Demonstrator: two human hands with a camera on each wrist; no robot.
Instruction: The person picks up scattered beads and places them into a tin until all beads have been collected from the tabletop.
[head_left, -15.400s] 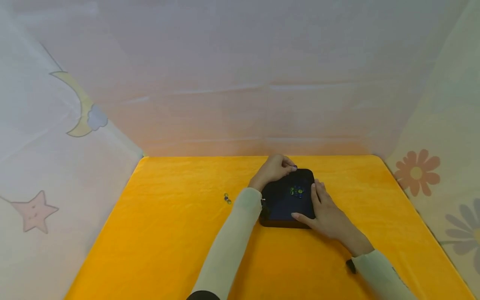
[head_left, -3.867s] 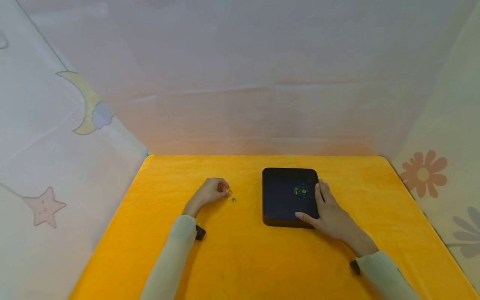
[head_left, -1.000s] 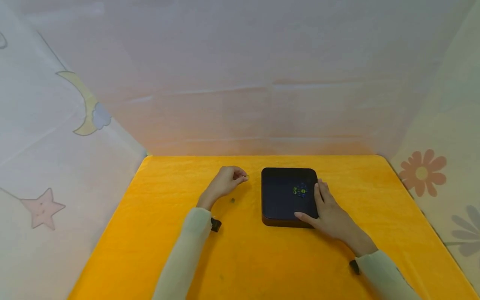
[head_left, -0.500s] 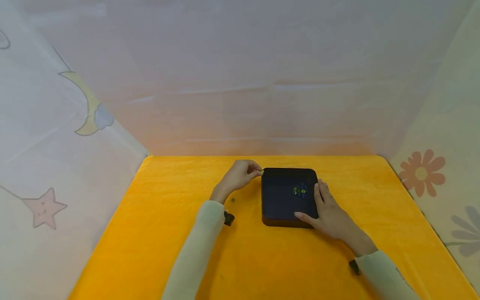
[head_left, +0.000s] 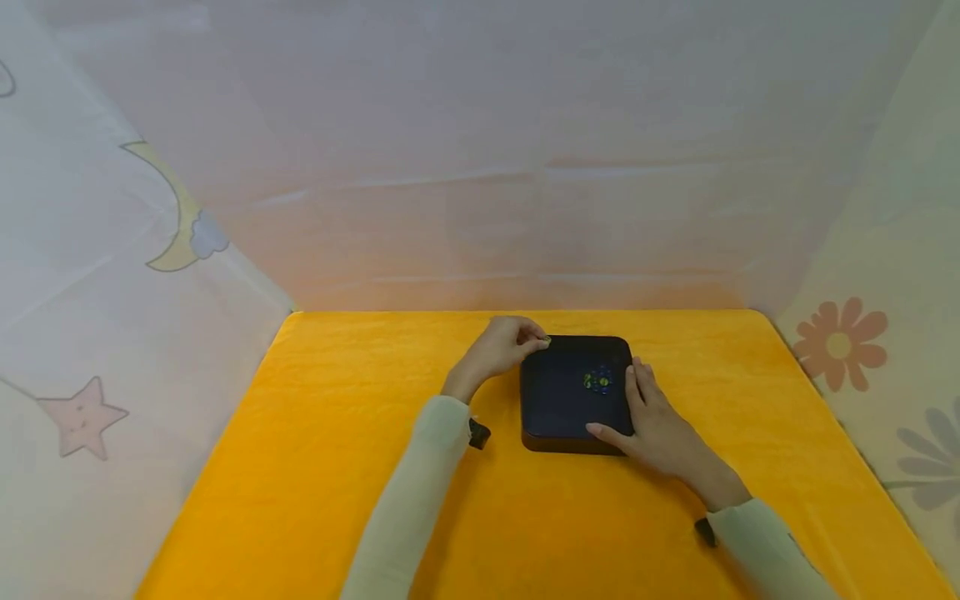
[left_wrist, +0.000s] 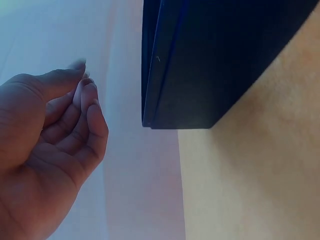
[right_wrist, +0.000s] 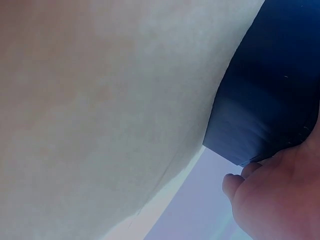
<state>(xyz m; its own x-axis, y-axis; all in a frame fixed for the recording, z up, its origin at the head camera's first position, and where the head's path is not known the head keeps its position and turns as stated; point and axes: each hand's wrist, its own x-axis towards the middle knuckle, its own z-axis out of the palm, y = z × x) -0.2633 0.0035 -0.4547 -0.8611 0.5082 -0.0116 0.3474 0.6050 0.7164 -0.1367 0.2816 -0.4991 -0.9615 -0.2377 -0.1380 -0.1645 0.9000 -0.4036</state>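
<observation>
The left hand (head_left: 497,348) pinches a small yellow-green glass marble (head_left: 547,340) between thumb and fingertips, over the back left corner of a black square box (head_left: 577,443). In the left wrist view those fingertips are beside the box wall (left_wrist: 185,90), and the marble is barely visible. My right hand (head_left: 663,433) rests along the box's right side, fingers extended, thumb over the front right rim. Several blue and yellow-green marbles (head_left: 598,381) lie clustered on the box floor, right of its middle. Only part of the right hand (right_wrist: 280,195) appears in the right wrist view, against the box.
The box stands on a yellow cloth (head_left: 337,433) covering the table. A pale back wall (head_left: 480,167) rises directly behind it, with printed side walls left and right. A dark wrist device (head_left: 478,434) hangs under the left sleeve.
Over the last second the left hand has carried the pinched marble rightward, over the box. A marble on the cloth is now hidden behind the left arm. My right hand has stayed put.
</observation>
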